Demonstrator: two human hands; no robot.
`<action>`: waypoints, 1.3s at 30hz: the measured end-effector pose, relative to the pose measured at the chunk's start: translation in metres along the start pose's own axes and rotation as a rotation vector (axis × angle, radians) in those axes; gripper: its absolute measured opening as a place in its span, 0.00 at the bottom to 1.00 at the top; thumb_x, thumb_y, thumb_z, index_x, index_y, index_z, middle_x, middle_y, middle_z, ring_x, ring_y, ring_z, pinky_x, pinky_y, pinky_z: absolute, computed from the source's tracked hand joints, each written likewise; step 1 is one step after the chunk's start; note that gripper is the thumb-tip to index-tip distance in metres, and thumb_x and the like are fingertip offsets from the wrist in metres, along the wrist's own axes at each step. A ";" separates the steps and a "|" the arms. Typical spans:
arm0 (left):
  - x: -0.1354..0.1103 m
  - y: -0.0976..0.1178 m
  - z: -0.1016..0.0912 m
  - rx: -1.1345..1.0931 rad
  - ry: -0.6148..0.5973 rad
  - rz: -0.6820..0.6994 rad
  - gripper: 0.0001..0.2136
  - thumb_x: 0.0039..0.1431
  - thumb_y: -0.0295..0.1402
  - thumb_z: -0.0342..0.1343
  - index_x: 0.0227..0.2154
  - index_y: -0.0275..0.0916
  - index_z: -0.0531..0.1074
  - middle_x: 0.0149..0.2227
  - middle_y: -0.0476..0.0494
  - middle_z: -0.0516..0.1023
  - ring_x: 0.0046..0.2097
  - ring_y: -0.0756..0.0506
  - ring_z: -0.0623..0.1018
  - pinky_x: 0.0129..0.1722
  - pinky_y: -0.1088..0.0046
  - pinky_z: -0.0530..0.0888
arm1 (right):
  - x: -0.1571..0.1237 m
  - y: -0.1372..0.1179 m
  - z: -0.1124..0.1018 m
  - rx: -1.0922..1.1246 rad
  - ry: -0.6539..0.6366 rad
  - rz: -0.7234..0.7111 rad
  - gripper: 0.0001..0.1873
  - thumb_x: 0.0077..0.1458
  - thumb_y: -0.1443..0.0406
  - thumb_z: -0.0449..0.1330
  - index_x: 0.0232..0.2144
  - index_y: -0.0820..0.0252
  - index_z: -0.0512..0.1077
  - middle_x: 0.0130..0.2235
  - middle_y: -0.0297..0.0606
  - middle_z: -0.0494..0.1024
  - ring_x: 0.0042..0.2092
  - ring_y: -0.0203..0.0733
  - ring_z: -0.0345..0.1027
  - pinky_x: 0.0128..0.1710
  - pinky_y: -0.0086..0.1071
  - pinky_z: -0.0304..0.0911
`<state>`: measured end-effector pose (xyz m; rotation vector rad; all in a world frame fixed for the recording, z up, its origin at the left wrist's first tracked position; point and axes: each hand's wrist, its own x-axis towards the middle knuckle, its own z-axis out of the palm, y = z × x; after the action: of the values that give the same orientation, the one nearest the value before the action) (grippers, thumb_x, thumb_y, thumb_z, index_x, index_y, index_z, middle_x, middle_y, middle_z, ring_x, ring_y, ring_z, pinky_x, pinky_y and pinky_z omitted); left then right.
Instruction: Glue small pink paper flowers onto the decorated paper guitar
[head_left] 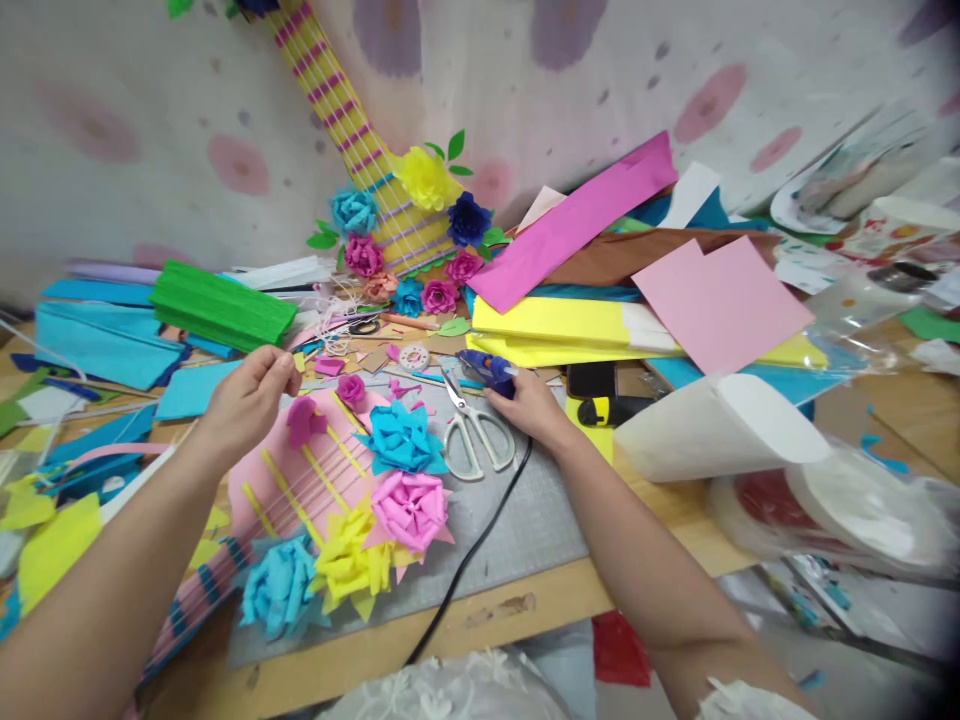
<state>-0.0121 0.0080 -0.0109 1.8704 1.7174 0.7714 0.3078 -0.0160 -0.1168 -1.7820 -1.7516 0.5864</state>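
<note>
My right hand (pixel 536 405) is closed on a blue glue gun (pixel 486 367), whose nozzle points left. A black cord (pixel 480 545) runs from near that hand to the table's front edge. White-handled scissors (pixel 477 440) lie just left of the hand on a grey mat (pixel 517 530). My left hand (pixel 251 395) has its fingers pinched together above a pink paper guitar (pixel 259 480); anything between the fingertips is hidden. Close by, a dark pink petal piece (pixel 304 422) and a small pink rose (pixel 350 388) sit on the guitar. Blue (pixel 405 437), pink (pixel 410 510) and yellow paper flowers (pixel 356 550) cover its lower side.
A yellow paper guitar (pixel 390 215) with flowers leans on the wall. Folded green crepe paper (pixel 223 305) and blue paper (pixel 105 340) lie left. Magenta (pixel 577 225), yellow (pixel 555 325) and pale pink sheets (pixel 720 305) are piled right, near a white paper roll (pixel 720 430).
</note>
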 end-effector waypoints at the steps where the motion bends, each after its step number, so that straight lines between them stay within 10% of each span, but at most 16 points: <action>1: 0.001 -0.001 0.000 0.022 -0.002 0.015 0.14 0.61 0.37 0.42 0.20 0.42 0.61 0.23 0.51 0.64 0.30 0.48 0.66 0.35 0.71 0.65 | 0.000 0.000 0.000 -0.004 -0.005 -0.009 0.18 0.49 0.60 0.58 0.42 0.61 0.72 0.40 0.44 0.77 0.42 0.47 0.70 0.43 0.40 0.64; 5: 0.004 -0.003 0.003 0.024 -0.038 0.002 0.16 0.61 0.40 0.42 0.20 0.41 0.63 0.24 0.50 0.66 0.31 0.47 0.68 0.37 0.71 0.66 | -0.003 -0.003 -0.011 -0.015 0.031 -0.055 0.24 0.47 0.59 0.61 0.47 0.61 0.68 0.45 0.46 0.75 0.46 0.50 0.68 0.47 0.43 0.63; 10: 0.006 -0.012 0.011 -0.180 -0.066 -0.016 0.16 0.62 0.46 0.42 0.34 0.40 0.67 0.39 0.44 0.74 0.46 0.44 0.73 0.51 0.67 0.67 | -0.021 -0.047 -0.037 0.049 0.376 -0.176 0.21 0.49 0.62 0.58 0.47 0.57 0.66 0.48 0.47 0.73 0.51 0.52 0.65 0.54 0.47 0.59; 20: 0.013 -0.036 0.031 -0.238 -0.215 -0.110 0.25 0.60 0.56 0.39 0.41 0.38 0.67 0.45 0.38 0.73 0.52 0.41 0.72 0.57 0.61 0.66 | 0.016 -0.109 0.047 0.634 -0.413 -0.094 0.24 0.45 0.73 0.52 0.47 0.55 0.60 0.46 0.35 0.78 0.40 0.36 0.70 0.38 0.31 0.63; 27: 0.011 -0.031 0.031 -0.159 -0.180 -0.095 0.31 0.57 0.59 0.36 0.32 0.36 0.73 0.50 0.36 0.72 0.55 0.39 0.69 0.60 0.57 0.61 | 0.021 -0.115 0.056 0.697 -0.447 0.010 0.25 0.42 0.76 0.52 0.45 0.55 0.60 0.43 0.33 0.80 0.29 0.31 0.67 0.28 0.25 0.58; 39: 0.005 -0.022 0.030 -0.248 -0.182 -0.203 0.25 0.54 0.57 0.43 0.31 0.40 0.72 0.36 0.40 0.76 0.41 0.41 0.75 0.30 0.68 0.75 | 0.019 -0.112 0.059 0.711 -0.457 -0.010 0.23 0.43 0.76 0.51 0.44 0.55 0.62 0.44 0.37 0.80 0.32 0.35 0.70 0.27 0.25 0.58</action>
<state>-0.0068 0.0158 -0.0471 1.5248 1.5879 0.6764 0.1860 0.0060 -0.0850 -1.1881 -1.5260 1.4858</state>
